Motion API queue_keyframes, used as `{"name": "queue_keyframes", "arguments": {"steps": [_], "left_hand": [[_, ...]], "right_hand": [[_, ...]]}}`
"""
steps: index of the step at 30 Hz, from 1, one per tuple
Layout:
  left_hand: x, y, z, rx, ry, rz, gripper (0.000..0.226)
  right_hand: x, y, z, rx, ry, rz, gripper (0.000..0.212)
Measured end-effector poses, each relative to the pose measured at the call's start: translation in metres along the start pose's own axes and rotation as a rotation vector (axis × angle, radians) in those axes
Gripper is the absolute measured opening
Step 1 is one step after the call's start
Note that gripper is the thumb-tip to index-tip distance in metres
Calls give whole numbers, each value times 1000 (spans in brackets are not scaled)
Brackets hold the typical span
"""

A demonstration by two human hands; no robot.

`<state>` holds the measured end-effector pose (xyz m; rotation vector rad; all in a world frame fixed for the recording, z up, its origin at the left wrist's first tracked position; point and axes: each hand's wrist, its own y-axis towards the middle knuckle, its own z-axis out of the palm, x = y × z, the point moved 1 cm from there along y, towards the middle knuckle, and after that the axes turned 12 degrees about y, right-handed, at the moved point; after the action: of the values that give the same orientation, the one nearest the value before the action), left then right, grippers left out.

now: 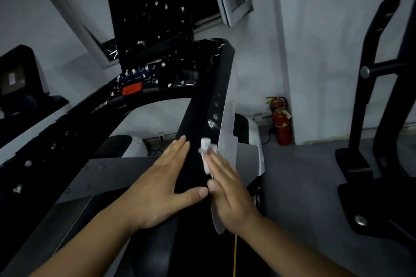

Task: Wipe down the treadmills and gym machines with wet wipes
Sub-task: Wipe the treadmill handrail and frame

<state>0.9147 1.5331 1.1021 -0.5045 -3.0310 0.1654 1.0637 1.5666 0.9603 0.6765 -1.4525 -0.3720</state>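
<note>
Handrail [203,101] edge: right hand [231,193] presses wipe [206,147].

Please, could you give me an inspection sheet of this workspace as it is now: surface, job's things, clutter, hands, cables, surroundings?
Surface: black treadmill handrail, with white specks on it.
Job's things: crumpled white wipe at the handrail's right edge.
Clutter: nothing seen.
Hands: left hand rests flat on the handrail; right hand presses the wipe with straight fingers.
Cables: thin yellow cord below the right hand; dark cable by the wall.
Surroundings: red fire extinguishers, black machine frame, second treadmill at left.
</note>
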Motion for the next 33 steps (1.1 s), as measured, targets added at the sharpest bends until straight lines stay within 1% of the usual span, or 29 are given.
{"name": "queue_keyframes", "arguments": {"steps": [2, 3, 5, 6, 7, 8, 10, 12, 14, 16, 17, 18, 21, 22, 24, 26, 27, 29, 31, 33], "left_hand": [[0, 8, -3, 2, 2, -5, 116], [1, 14, -6, -7, -10, 0, 112], [1, 24, -8, -14, -28, 3, 111], [2, 27, -8, -8, -23, -11, 115], [3, 28, -8, 2, -12, -28, 119], [4, 30, -7, 13, 2, -36, 122], [3, 36, -8, 35, 34, -37, 121], [1, 45, -14, 16, 7, -20, 114], [2, 57, -18, -24, -35, 14, 107], [4, 62, -16, -6, -11, -16, 116], [5, 62, -15, 17, 2, -40, 121], [6, 63, -14, 40, 8, -50, 123], [6, 72, -18, 54, -6, -65, 120], [6, 78, -20, 39, -24, -69, 119], [8, 88, -21, 15, -45, -63, 118], [10, 93, -20, 7, -36, -67, 123], [10, 93, -19, 10, -35, -72, 124], [11, 93, -18, 21, -42, -81, 122], [12, 94, -20, 11, -53, -89, 120], [12, 96, -21, -1, -47, -82, 119]], "right_hand": [[4, 29, -3, -27, -1, 112, 59], [8, 35, -3, -15, 4, 113, 60], [6, 23, -2, 38, -9, 11, 59], [1, 11, -3, 67, -36, -50, 57], [-6, 4, -6, 81, -57, -87, 56], [-12, 8, -11, 80, -63, -82, 57], [-17, 39, -16, 40, -68, 19, 58], [-11, 69, -19, 37, -58, 87, 59], [-12, 64, -19, 92, -56, 3, 60], [-26, 37, -24, 136, -96, -87, 58], [-34, 30, -29, 134, -102, -92, 58], [-41, 35, -33, 118, -98, -60, 59], [-40, 78, -35, 62, -89, 58, 64], [-37, 83, -33, 67, -85, 54, 65], [-38, 71, -32, 103, -98, -32, 62], [-49, 51, -39, 137, -137, -104, 59], [-56, 53, -43, 125, -135, -89, 59], [-61, 79, -45, 44, -117, 9, 62], [-54, 104, -41, 3, -71, 74, 66], [-50, 98, -33, 28, -34, 19, 63]]}}
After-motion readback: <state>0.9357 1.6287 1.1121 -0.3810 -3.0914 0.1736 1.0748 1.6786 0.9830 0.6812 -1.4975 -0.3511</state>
